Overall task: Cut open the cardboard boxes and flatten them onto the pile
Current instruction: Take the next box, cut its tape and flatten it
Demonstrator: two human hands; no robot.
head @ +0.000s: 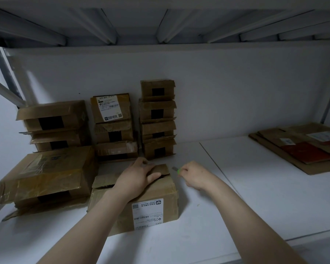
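Note:
A brown cardboard box (pixel 156 208) with a white shipping label lies on the white shelf in front of me. My left hand (pixel 137 178) lies on its top, fingers curled over the far flap. My right hand (pixel 193 176) is just right of the box and grips a small cutter (pixel 176 170) with a green body, its grey blade pointing left toward the box's far corner. A pile of flattened cardboard (pixel 301 147) lies at the far right of the shelf.
Several taped boxes stand stacked against the back wall: a tall stack (pixel 158 119), a middle stack (pixel 114 126) and a left stack (pixel 53 124). A larger crumpled box (pixel 46 178) lies at the left. White shelf surface (pixel 246 187) stretches between the box and the pile.

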